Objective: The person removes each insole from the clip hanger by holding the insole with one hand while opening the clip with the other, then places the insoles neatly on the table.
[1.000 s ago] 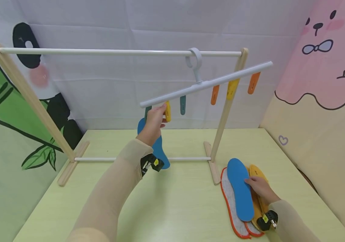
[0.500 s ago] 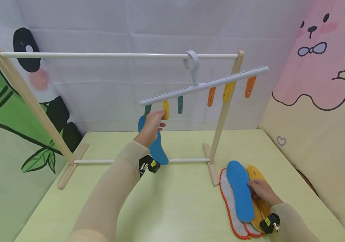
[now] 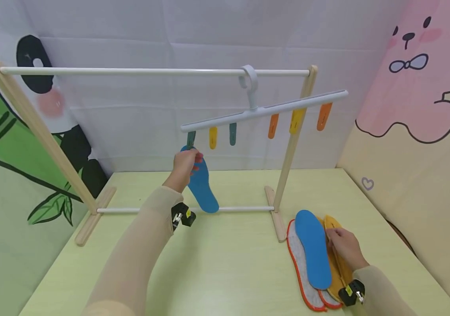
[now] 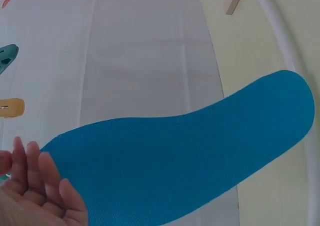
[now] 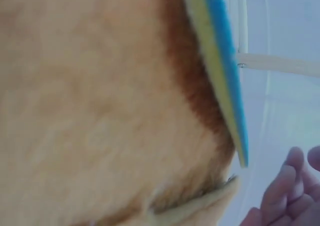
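Note:
In the head view, a blue insole (image 3: 205,191) hangs from a dark green clip (image 3: 191,138) at the left end of a tilted white hanger (image 3: 244,116). My left hand (image 3: 183,169) is at the insole's upper part; in the left wrist view its fingers (image 4: 35,171) are loosely bent in front of the insole, pinching nothing visible. My right hand (image 3: 346,248) is over the yellow insoles (image 3: 334,224), beside a second blue insole (image 3: 313,250). Its fingers (image 5: 280,191) are loosely curved and appear to hold nothing; whether they touch the yellow insole is unclear.
The hanger hooks over the top bar (image 3: 130,71) of a wooden rack, whose lower bar (image 3: 244,209) runs behind the hanging insole. More clips hang along the hanger, including a yellow clip (image 3: 213,138). Grey insoles with red edging (image 3: 297,263) lie under the blue one.
My left hand has left the yellow clip and moved down and left to the hanging insole's top. The hanger's tilt has lessened slightly. My right hand has shifted slightly right, off the blue insole's edge.

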Demonstrator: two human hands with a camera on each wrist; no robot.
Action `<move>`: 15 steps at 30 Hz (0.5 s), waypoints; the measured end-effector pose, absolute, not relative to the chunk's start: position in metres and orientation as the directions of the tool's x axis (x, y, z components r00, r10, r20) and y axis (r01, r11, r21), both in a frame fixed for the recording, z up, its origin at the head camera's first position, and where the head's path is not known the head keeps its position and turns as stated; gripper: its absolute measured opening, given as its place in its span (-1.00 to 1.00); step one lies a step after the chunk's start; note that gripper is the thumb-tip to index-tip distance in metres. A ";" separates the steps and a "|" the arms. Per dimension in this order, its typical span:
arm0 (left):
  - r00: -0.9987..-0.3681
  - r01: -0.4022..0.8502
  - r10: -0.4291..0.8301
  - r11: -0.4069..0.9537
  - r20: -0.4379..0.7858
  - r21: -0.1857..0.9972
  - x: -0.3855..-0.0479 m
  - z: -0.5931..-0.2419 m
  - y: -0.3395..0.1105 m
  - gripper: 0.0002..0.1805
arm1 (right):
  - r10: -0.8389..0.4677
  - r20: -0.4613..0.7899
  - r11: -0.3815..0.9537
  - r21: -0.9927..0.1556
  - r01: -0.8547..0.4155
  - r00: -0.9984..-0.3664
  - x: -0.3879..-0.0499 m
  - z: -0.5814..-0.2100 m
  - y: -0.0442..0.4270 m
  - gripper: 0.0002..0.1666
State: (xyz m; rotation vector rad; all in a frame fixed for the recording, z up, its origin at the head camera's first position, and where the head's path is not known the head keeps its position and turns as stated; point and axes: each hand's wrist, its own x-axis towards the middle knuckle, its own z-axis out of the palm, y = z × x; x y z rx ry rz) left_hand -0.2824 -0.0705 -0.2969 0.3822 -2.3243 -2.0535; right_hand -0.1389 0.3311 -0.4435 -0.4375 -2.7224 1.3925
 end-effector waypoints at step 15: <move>-0.912 -0.008 -0.404 0.194 0.072 0.981 -0.284 -0.296 -0.082 -0.59 | 0.247 -0.074 0.482 -0.856 0.188 -0.966 -0.141 -0.443 0.319 -0.62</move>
